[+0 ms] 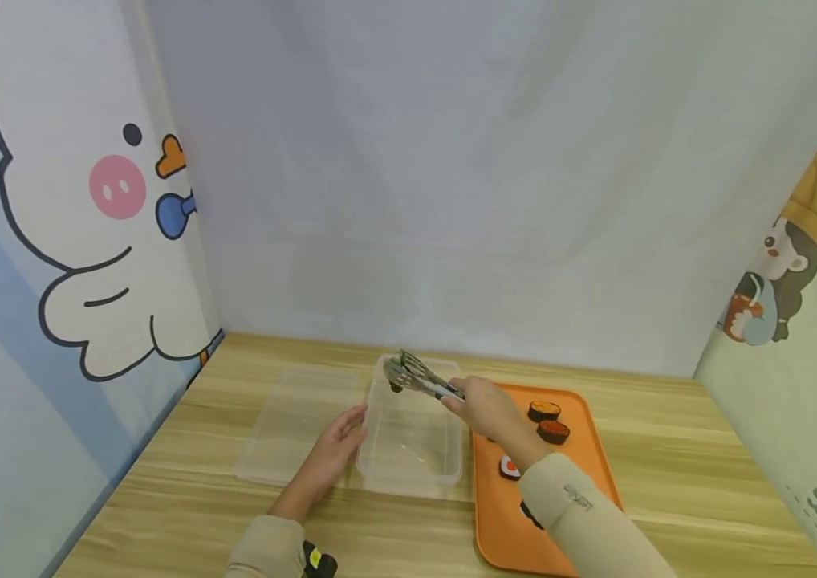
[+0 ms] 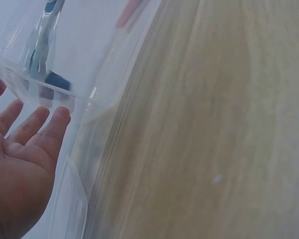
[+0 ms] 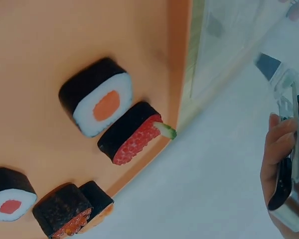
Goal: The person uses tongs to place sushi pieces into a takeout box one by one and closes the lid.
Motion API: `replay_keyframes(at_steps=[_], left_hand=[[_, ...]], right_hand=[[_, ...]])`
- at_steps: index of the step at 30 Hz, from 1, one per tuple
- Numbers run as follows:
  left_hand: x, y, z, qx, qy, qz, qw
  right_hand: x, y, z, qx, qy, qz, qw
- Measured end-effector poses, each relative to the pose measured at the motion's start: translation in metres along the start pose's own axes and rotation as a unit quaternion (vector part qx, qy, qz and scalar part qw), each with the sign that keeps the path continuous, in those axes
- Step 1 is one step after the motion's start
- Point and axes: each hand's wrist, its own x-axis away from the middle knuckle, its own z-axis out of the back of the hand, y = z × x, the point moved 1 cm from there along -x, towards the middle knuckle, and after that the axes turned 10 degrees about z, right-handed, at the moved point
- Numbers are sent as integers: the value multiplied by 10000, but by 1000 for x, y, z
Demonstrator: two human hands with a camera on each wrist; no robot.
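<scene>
My right hand [image 1: 489, 408] grips metal tongs [image 1: 432, 384] that reach left over a clear plastic box [image 1: 408, 480]. Between the tong tips is a dark-wrapped piece of sushi [image 3: 267, 65], held over the far part of the box. My left hand [image 1: 336, 444] is at the box's left side, its fingertips right at the wall; the left wrist view shows those fingers [image 2: 54, 129] spread and loosely bent. To the right of the box, an orange tray [image 1: 493, 514] carries several sushi pieces, among them a roll with an orange centre [image 3: 102, 99] and a red-topped one [image 3: 139, 137].
A flat clear plastic lid [image 1: 293, 417] lies on the wooden table [image 1: 184, 490] left of the box. Two roe-topped sushi pieces, one orange [image 1: 544, 411] and one red [image 1: 554, 432], sit near the tray's far right. A pale curtain [image 1: 437, 185] hangs behind the table.
</scene>
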Motion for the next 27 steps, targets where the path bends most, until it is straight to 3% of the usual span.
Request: replay_keyframes(at_steps=[8, 18, 27], left_hand=[[0, 0, 0, -44, -31, -34, 10000], [3, 0, 2, -39, 4, 48, 10000], [3, 1, 1, -63, 39, 35, 10000]], right_hand=[[7, 3, 5, -96, 66, -39, 9999], [26, 16, 25, -241, 150, -168, 9995], [51, 44, 46, -218, 411, 196, 9987]])
